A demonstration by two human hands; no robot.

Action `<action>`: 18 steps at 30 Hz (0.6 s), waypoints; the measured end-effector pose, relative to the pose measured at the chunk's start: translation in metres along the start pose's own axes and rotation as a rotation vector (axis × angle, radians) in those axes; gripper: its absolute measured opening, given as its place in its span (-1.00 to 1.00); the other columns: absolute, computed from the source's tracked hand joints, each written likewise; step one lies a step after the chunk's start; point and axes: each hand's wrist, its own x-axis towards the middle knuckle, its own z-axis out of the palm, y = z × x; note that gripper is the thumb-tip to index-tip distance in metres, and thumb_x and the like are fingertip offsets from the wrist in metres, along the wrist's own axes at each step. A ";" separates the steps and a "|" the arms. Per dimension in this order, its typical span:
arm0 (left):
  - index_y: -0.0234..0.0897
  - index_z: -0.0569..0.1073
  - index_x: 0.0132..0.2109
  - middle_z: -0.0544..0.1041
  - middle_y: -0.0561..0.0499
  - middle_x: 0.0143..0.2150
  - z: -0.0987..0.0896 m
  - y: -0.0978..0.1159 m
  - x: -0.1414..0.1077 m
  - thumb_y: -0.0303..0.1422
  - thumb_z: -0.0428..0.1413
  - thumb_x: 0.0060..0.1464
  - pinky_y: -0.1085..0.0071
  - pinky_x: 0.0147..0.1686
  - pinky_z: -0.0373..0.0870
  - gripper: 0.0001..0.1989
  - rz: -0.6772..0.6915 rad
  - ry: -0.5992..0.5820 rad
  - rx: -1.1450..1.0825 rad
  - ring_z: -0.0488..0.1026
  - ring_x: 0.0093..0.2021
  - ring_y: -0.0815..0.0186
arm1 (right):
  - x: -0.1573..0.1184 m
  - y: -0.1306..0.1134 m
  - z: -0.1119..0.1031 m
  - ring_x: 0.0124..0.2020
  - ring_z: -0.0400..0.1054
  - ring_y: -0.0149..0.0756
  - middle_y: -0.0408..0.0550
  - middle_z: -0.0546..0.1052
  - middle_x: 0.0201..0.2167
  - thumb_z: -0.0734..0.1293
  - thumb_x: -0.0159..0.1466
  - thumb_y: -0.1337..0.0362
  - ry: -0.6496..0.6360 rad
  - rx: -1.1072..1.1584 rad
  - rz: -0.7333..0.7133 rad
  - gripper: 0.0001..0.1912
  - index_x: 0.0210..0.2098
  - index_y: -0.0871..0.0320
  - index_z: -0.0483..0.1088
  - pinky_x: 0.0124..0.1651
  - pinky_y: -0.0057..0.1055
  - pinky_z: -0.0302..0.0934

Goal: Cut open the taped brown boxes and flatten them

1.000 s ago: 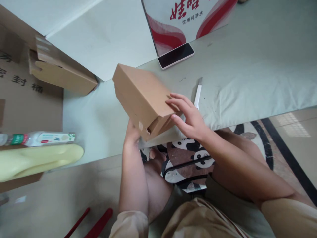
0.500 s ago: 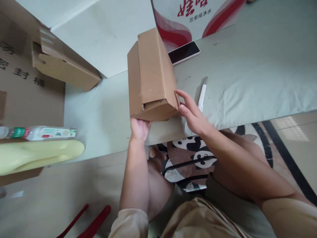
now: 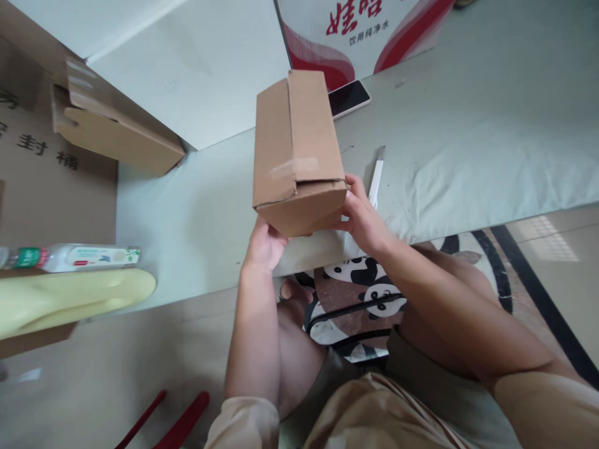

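Presently: cardboard box (image 3: 313,137), one, held in two hands.

Location: above the near edge of the cloth-covered table (image 3: 187,231), left of the knife (image 3: 376,181).
Grip: right hand (image 3: 362,215) pinching the near right corner; left hand (image 3: 266,246) under the near left corner, fingers partly hidden, so clamping or mere support cannot be told.
Hazards, as judged: far end dipping, both hands being at the near end; gapped flap springing under a squeeze; right hand brushing the knife beside it.
Orientation: seam upward, end panel facing near; long axis near to far, far end slightly left.
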 end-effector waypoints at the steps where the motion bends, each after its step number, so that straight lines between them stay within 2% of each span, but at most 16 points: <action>1: -0.20 0.51 -0.03 0.61 -0.16 0.00 -0.001 0.000 0.000 0.14 0.24 -0.02 0.16 -0.06 0.57 -0.42 -0.004 -0.009 0.002 0.57 0.05 0.03 | 0.000 -0.002 0.000 0.13 0.42 -0.12 0.07 0.29 0.32 0.05 0.42 -0.23 0.003 0.082 0.070 -0.42 0.33 -0.17 0.02 0.09 0.04 0.49; 3: -0.19 0.51 0.00 0.61 -0.17 0.01 -0.003 0.001 -0.001 0.14 0.26 -0.03 0.12 -0.06 0.58 -0.41 -0.015 -0.033 -0.005 0.57 0.06 0.01 | 0.000 -0.008 0.001 0.09 0.43 -0.11 0.08 0.26 0.35 0.13 0.38 -0.24 0.008 0.176 0.184 -0.41 0.28 -0.15 0.06 0.07 0.06 0.48; 5: -0.20 0.52 0.02 0.62 -0.19 0.00 -0.003 0.003 -0.002 0.17 0.24 -0.03 0.09 -0.08 0.59 -0.37 -0.026 -0.041 -0.022 0.57 0.06 -0.02 | -0.001 -0.014 0.001 0.11 0.42 -0.08 0.11 0.23 0.37 0.18 0.35 -0.26 0.001 0.143 0.208 -0.37 0.26 -0.10 0.09 0.08 0.07 0.47; 8: -0.17 0.51 0.03 0.63 -0.18 0.01 -0.003 0.005 -0.003 0.17 0.28 -0.09 0.11 -0.10 0.60 -0.34 -0.011 -0.006 -0.030 0.58 0.05 -0.02 | -0.004 -0.020 0.001 0.18 0.38 -0.02 0.12 0.35 0.29 0.19 0.32 -0.31 0.014 0.023 0.144 -0.33 0.21 -0.02 0.19 0.22 0.12 0.35; 10: -0.12 0.49 0.05 0.63 -0.15 0.02 -0.003 0.006 -0.004 0.10 0.35 -0.12 0.15 -0.11 0.60 -0.35 0.012 0.010 -0.015 0.59 0.02 0.02 | -0.006 -0.021 0.001 0.20 0.37 0.02 0.10 0.47 0.17 0.13 0.33 -0.34 0.058 -0.041 0.089 -0.33 0.12 0.03 0.31 0.32 0.17 0.24; 12: -0.08 0.45 0.09 0.61 -0.12 0.04 -0.004 0.005 -0.004 0.06 0.37 -0.12 0.18 -0.13 0.60 -0.34 0.018 0.000 -0.003 0.61 0.00 0.05 | -0.007 -0.020 0.000 0.23 0.36 0.04 0.09 0.50 0.15 0.06 0.34 -0.37 0.085 -0.041 0.058 -0.28 0.08 0.06 0.38 0.36 0.18 0.20; 14: -0.07 0.43 0.13 0.60 -0.10 0.05 -0.005 0.003 -0.004 0.06 0.36 -0.09 0.19 -0.16 0.60 -0.33 -0.004 -0.018 0.005 0.62 -0.04 0.09 | -0.007 -0.018 -0.001 0.31 0.31 0.04 0.07 0.44 0.27 0.04 0.34 -0.39 0.061 0.009 0.051 -0.22 0.23 0.02 0.31 0.37 0.16 0.21; 16: -0.08 0.43 0.13 0.59 -0.09 0.03 -0.005 0.003 -0.003 0.04 0.35 -0.06 0.23 -0.24 0.60 -0.34 -0.029 -0.023 0.022 0.63 -0.13 0.14 | -0.006 -0.016 -0.003 0.42 0.19 0.02 0.02 0.31 0.40 0.04 0.33 -0.40 0.029 0.033 0.027 -0.17 0.39 -0.07 0.11 0.38 0.12 0.22; 18: -0.09 0.43 0.14 0.58 -0.08 0.02 -0.005 0.003 -0.003 -0.03 0.37 -0.06 0.30 -0.32 0.59 -0.36 -0.038 -0.030 0.035 0.62 -0.19 0.19 | -0.004 -0.015 -0.004 0.48 0.09 0.00 -0.06 0.19 0.48 0.04 0.32 -0.41 0.020 0.009 -0.037 -0.14 0.45 -0.15 -0.02 0.40 0.09 0.21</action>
